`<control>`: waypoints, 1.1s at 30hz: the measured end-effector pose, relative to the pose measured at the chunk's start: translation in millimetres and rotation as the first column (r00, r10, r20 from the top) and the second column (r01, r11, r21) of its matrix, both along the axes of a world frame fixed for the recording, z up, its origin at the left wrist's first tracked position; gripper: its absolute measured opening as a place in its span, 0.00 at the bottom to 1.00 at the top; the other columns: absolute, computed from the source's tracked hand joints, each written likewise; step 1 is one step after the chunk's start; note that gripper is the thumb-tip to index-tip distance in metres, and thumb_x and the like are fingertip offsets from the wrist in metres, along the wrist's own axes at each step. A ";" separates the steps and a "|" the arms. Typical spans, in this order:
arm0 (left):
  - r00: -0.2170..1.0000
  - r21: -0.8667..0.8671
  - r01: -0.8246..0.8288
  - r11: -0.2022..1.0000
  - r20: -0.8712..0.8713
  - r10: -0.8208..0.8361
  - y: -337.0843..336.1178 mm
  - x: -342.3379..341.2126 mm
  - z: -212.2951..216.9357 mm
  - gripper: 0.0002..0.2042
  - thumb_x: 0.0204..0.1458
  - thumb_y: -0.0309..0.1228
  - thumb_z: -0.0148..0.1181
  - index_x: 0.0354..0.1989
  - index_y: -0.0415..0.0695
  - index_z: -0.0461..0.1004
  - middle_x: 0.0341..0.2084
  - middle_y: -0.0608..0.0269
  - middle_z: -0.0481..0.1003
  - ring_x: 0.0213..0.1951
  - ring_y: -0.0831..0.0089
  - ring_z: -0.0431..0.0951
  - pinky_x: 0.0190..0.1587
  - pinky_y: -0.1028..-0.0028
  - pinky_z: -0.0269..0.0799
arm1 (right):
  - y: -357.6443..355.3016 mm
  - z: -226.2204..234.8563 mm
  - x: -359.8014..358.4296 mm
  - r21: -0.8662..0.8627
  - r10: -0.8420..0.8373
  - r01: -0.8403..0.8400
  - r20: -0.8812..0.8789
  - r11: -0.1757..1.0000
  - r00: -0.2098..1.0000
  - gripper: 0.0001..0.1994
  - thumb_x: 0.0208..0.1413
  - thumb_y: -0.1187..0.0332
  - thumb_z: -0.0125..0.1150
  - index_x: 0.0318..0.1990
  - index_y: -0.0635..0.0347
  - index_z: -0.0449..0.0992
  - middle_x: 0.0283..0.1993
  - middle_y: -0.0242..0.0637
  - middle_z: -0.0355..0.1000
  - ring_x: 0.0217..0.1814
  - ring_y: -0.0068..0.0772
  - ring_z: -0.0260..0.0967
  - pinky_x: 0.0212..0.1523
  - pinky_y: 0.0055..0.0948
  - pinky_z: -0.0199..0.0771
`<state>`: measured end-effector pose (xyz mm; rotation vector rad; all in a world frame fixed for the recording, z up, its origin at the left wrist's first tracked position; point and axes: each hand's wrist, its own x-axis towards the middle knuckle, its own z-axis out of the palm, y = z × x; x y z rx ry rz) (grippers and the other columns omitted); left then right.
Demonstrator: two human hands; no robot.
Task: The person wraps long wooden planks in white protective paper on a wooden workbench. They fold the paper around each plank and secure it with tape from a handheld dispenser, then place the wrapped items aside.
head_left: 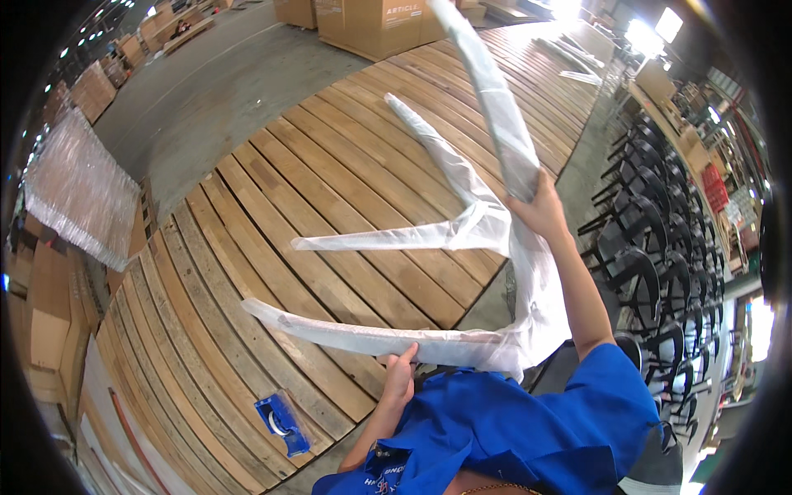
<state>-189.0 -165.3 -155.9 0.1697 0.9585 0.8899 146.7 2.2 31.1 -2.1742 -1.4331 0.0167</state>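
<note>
A furniture leg frame (536,285), wrapped all over in thin white packing foam, is held up in front of me above the slatted wooden tabletop. Several long tapering legs spread out from its joined side at my body. My left hand (399,375) grips the lowest leg from underneath, close to my waist. Higher up, my right hand (540,206) is closed around the frame at the base of the tallest leg, which rises towards the top of the view. On the slats to the left of my left arm lies a blue tape dispenser (282,425). The wrapping hides the frame's own material.
The wooden slatted table (330,124) stretches away to the far right, where more white-wrapped pieces (569,58) lie. Rows of black chairs (643,223) stand at the right. Large cardboard boxes (371,29) are beyond the table, and a film-wrapped stack (78,194) stands at the left.
</note>
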 end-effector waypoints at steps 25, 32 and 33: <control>0.949 -0.270 0.085 0.959 -0.273 -0.161 117.6 85.5 -82.5 0.30 0.67 0.39 0.49 0.74 0.39 0.52 0.69 0.55 0.64 0.67 0.60 0.65 0.69 0.62 0.58 | 168.1 -263.6 -65.4 0.069 0.651 -0.658 -0.255 0.750 0.715 0.17 0.51 0.66 0.68 0.48 0.61 0.76 0.57 0.50 0.70 0.61 0.55 0.65 0.61 0.48 0.66; 0.934 0.593 0.118 0.797 -0.339 0.115 25.4 -12.1 174.4 0.29 0.68 0.38 0.45 0.73 0.33 0.53 0.67 0.52 0.67 0.70 0.61 0.62 0.71 0.63 0.53 | -74.1 -303.6 -146.3 -0.452 0.496 -0.886 -0.749 0.104 0.440 0.23 0.47 0.56 0.71 0.51 0.55 0.81 0.57 0.47 0.75 0.65 0.54 0.66 0.65 0.45 0.67; 0.912 0.712 0.067 0.699 -0.328 0.247 -13.7 -30.9 234.4 0.34 0.66 0.47 0.47 0.73 0.35 0.53 0.67 0.50 0.65 0.70 0.59 0.62 0.72 0.62 0.52 | -82.7 -300.9 -157.1 -0.472 0.622 -0.880 -0.673 0.056 0.400 0.25 0.48 0.54 0.70 0.52 0.56 0.80 0.58 0.47 0.75 0.66 0.54 0.65 0.65 0.45 0.67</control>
